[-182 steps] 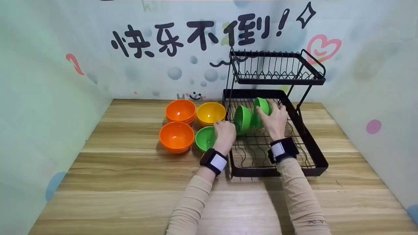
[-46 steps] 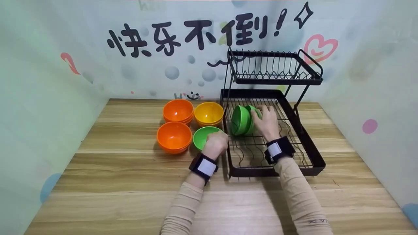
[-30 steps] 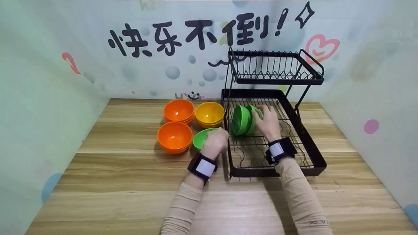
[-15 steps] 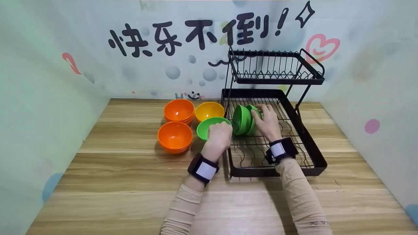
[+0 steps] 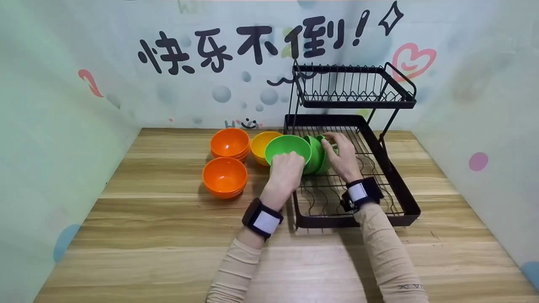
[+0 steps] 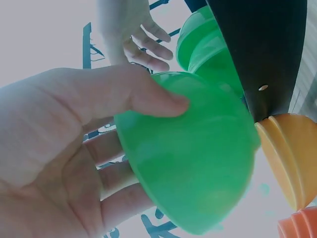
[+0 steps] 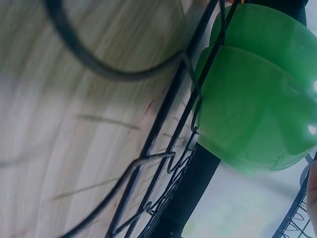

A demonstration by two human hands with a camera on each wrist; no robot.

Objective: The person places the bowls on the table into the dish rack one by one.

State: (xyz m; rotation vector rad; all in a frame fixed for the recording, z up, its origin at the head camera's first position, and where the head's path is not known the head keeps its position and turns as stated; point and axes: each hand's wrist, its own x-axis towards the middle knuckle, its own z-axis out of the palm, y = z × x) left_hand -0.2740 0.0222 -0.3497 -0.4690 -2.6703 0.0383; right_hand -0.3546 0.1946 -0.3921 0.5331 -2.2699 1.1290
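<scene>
Wooden table [image 5: 168,252], orange bowl stacks [image 5: 229,145] [image 5: 224,176], yellow bowls [image 5: 259,145], black dish rack [image 5: 404,202]

Large black handwritten-style Chinese characters [image 5: 248,48] reading "快乐不倒!" run across the pale backdrop wall [image 5: 63,63] behind the bench (a small diamond outline follows the exclamation mark). No other readable text, brand or number appears.
</scene>
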